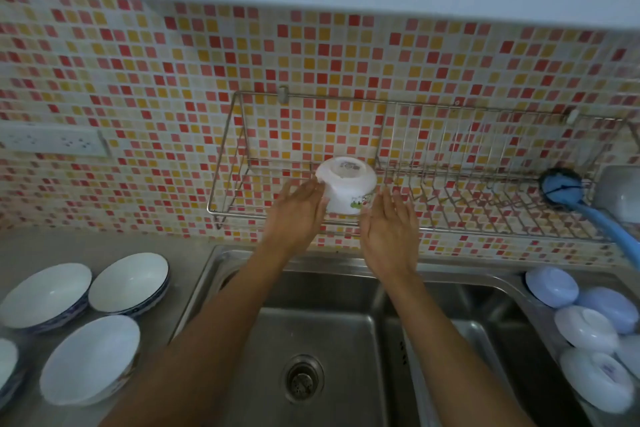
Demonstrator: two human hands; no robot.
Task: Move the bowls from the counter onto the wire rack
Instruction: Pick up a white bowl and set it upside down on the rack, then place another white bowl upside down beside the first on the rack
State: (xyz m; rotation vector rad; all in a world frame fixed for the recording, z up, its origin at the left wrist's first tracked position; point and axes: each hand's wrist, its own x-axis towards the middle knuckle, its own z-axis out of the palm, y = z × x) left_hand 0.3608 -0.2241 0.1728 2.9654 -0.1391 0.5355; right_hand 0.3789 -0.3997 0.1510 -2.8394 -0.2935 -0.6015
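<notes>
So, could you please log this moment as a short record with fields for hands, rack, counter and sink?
left hand: touching the small white bowl, fingers open
right hand: open, beside the bowl; contact unclear
small white bowl: upside down on the wire rack, left section
rack, right end: blue brush
counter, left: white bowls upright
right of sink: pale bowls upside down
sink: no dishes visible

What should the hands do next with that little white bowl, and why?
Probably let go and pull back. The white bowl already sits upside down on the rack, with the left hand touching its side and the right hand open just beside it. Then reach left for one of the bowls on the counter, since those aren't racked yet.
</notes>
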